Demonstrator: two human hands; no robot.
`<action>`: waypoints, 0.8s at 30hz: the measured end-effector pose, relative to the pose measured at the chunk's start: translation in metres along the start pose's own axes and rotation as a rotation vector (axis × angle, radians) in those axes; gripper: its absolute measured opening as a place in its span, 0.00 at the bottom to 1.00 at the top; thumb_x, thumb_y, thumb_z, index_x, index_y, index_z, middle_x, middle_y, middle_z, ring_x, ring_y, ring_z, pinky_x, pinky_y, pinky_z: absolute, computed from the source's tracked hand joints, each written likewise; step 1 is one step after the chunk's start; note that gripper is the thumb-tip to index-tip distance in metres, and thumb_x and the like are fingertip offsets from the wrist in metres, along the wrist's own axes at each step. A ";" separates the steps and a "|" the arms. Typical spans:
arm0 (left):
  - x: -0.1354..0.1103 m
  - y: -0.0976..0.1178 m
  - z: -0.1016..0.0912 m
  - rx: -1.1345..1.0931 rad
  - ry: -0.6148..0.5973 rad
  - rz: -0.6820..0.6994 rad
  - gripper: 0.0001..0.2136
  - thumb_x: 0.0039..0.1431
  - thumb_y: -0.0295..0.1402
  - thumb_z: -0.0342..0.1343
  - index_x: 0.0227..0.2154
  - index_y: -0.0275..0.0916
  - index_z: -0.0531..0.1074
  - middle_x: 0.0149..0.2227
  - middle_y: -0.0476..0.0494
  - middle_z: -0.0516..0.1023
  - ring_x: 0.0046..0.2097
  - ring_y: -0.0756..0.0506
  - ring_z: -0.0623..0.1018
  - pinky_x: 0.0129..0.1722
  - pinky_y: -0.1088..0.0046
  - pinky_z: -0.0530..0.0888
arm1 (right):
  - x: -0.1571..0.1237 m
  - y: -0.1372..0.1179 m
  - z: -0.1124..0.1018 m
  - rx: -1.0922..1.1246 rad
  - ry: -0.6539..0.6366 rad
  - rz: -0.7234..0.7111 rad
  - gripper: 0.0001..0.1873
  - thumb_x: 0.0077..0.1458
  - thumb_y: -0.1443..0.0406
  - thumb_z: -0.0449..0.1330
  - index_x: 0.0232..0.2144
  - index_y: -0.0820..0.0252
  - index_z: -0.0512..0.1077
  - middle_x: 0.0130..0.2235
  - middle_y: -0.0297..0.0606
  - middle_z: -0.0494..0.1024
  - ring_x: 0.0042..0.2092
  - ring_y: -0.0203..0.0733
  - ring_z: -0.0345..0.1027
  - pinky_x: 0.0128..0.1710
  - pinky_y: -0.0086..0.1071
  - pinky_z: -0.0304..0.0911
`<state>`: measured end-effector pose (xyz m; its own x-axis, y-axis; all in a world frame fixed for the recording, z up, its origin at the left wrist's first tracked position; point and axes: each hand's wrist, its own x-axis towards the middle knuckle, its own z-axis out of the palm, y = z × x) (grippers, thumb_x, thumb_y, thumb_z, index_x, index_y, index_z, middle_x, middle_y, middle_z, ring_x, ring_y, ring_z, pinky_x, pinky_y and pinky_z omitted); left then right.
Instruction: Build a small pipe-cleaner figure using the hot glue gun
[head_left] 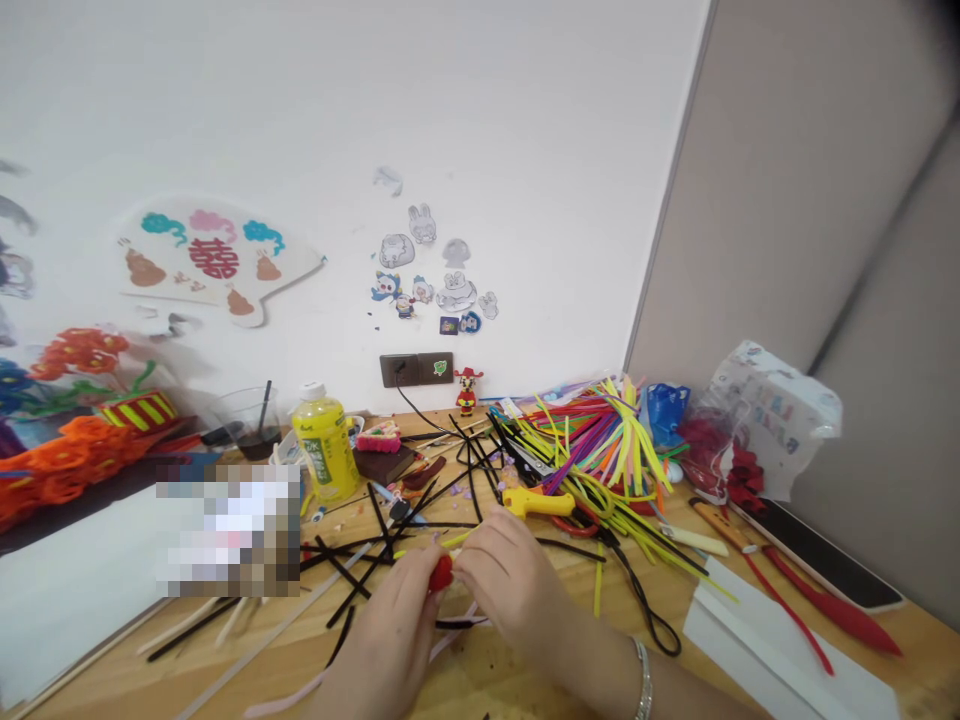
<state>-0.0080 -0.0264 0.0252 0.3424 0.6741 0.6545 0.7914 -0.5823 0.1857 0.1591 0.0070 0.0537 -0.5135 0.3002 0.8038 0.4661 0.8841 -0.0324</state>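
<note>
Near the front middle of the table, both my hands meet around a small, bright red piece; its exact kind is unclear. My left hand is closed, pinching this piece between thumb and fingers. Right beside it, my right hand has its fingers curled and pressed together at the piece's right side; what lies between those fingertips is hidden. A yellow pipe cleaner passes just behind the fingers. Beyond my right hand lies a yellow glue gun, its black cord looping toward the right.
Black pipe cleaners are strewn around the middle. A colourful pipe cleaner heap lies at the back right, with scissors beside it. A yellow bottle and a plastic cup stand back left. White paper lies front right.
</note>
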 end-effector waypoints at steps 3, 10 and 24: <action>0.001 0.000 0.000 -0.004 -0.002 0.003 0.11 0.59 0.25 0.42 0.45 0.37 0.60 0.38 0.37 0.76 0.39 0.45 0.77 0.38 0.73 0.75 | 0.000 0.000 0.001 -0.005 -0.002 -0.008 0.13 0.60 0.71 0.47 0.26 0.64 0.68 0.27 0.38 0.71 0.31 0.39 0.58 0.38 0.36 0.58; -0.002 -0.004 0.002 -0.014 -0.006 -0.007 0.12 0.59 0.27 0.43 0.46 0.38 0.60 0.40 0.37 0.76 0.40 0.45 0.77 0.39 0.71 0.75 | -0.001 0.001 0.002 -0.006 0.007 -0.015 0.13 0.59 0.72 0.47 0.25 0.64 0.67 0.26 0.38 0.70 0.31 0.39 0.58 0.39 0.35 0.58; -0.003 -0.004 0.003 0.006 -0.007 -0.010 0.12 0.59 0.27 0.42 0.46 0.37 0.59 0.40 0.36 0.76 0.40 0.44 0.77 0.40 0.70 0.75 | -0.001 0.001 0.003 -0.001 -0.009 0.000 0.13 0.59 0.71 0.47 0.26 0.63 0.67 0.27 0.38 0.71 0.31 0.39 0.58 0.36 0.35 0.58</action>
<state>-0.0105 -0.0252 0.0201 0.3379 0.6829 0.6477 0.7979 -0.5728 0.1877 0.1579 0.0092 0.0508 -0.5197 0.3032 0.7987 0.4668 0.8838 -0.0318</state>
